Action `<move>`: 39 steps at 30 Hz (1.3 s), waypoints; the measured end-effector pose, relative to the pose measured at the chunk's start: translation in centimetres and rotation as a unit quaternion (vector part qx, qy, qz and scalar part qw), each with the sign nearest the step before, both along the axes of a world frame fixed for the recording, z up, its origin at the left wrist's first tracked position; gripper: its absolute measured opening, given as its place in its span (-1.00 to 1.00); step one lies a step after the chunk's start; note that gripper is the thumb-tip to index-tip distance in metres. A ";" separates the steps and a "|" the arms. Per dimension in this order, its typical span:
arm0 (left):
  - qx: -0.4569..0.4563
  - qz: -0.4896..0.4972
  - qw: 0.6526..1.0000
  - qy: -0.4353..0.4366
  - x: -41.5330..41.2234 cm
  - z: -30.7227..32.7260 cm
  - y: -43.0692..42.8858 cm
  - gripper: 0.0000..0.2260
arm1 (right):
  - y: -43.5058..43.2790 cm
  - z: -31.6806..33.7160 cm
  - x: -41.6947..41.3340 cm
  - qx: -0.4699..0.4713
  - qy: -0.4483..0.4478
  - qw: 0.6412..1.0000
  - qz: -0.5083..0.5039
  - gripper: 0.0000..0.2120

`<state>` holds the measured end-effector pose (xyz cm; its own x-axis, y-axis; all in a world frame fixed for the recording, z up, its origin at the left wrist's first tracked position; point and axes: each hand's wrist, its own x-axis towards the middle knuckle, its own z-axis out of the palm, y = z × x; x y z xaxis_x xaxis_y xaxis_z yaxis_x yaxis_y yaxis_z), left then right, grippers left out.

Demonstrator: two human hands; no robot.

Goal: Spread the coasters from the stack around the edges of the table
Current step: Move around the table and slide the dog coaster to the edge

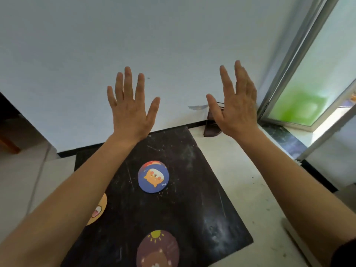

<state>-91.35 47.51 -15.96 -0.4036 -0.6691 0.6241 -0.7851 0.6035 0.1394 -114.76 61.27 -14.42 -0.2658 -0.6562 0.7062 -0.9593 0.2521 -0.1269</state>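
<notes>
A small stack of round coasters (153, 176), topped by a blue one with an orange cat, lies near the middle of the black scratched table (194, 193). A purple-brown coaster with a bear (158, 249) lies at the near edge. An orange coaster (99, 210) shows at the left, half hidden under my left forearm. My left hand (131, 105) and my right hand (236, 101) are both raised high above the table's far end, backs toward me, fingers spread, holding nothing.
A pale wall stands right behind the table. A dark dustpan-like object (212, 126) leans at the wall's foot on the right. A sliding glass door with a metal frame (300, 74) opens at the right. Pale tiled floor (250, 180) surrounds the table.
</notes>
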 end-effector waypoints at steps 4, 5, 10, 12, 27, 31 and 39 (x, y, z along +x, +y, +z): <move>0.003 -0.032 0.999 -0.025 -7.2 0.5 3.0 -0.35 | 3.3 0.4 -5.6 0.009 0.012 1.000 -0.020 -0.33; 0.000 -0.034 0.999 -0.027 -9.2 0.6 3.8 -0.35 | 4.2 0.3 -7.4 0.004 0.009 1.000 -0.023 -0.33; -0.010 -0.046 0.998 -0.034 -20.4 -0.6 8.3 -0.36 | 8.8 -1.6 -18.7 -0.043 -0.009 0.999 -0.021 -0.33; 0.004 -0.038 0.999 -0.037 -25.4 -1.6 10.6 -0.36 | 10.6 -2.6 -23.8 -0.040 -0.023 0.999 -0.021 -0.31; 0.039 0.043 0.996 -0.068 -44.8 -3.3 10.4 -0.35 | 6.3 -3.4 -44.6 0.064 -0.035 0.995 0.065 -0.24; 0.075 0.094 0.991 -0.055 -44.9 -5.7 5.9 -0.35 | -1.1 -5.5 -45.5 0.096 -0.023 0.990 0.101 -0.25; 0.155 0.224 0.959 -0.076 -41.1 -9.3 -4.4 -0.33 | -18.4 -9.5 -42.9 0.177 0.012 0.962 0.206 -0.26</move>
<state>-132.47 43.15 -25.25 -0.1023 -0.9403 0.3246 -0.9816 0.1483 0.1201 -157.61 42.88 -23.89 0.0816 -0.9035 0.4207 -0.9888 -0.1264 -0.0797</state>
